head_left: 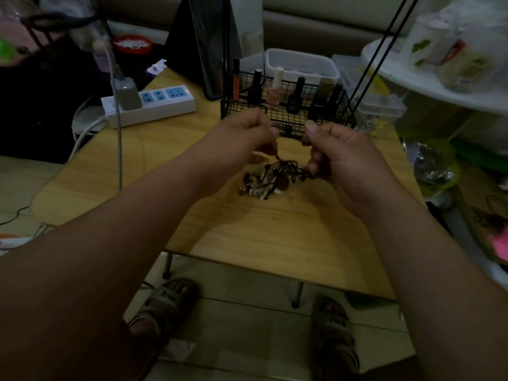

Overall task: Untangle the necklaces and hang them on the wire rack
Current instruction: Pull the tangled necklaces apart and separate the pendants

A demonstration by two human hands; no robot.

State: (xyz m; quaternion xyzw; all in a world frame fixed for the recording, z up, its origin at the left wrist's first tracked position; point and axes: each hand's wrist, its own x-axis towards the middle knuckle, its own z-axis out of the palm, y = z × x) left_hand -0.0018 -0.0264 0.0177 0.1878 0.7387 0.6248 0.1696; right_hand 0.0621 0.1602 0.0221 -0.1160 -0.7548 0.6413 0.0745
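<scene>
The necklaces (pixel 270 176) are one knot of dark cords, brown beads and pale bits, over the middle of the table (pixel 275 232), a little toward its far edge. The top of the knot is lifted between your hands; whether the lowest beads touch the wood cannot be told in this dim light.

Your left hand (pixel 246 134) has its fingers curled, with thumb and fingertips pinching a single cord that runs down into the knot. Your right hand (pixel 339 155) is curled too. Its lower fingers grip the cords at the knot's right side and its thumb points up.

Just beyond your hands, at the far edge of the table, stands the black wire rack (pixel 242 112). Its basket holds a row of upright nail polish bottles (pixel 273 96).

A white power strip (pixel 162 101) lies at the far left corner with a grey charger (pixel 127 93) plugged in. A clear plastic box (pixel 302 64) sits behind the rack.

Your feet in sandals (pixel 162 301) show below the near edge.
</scene>
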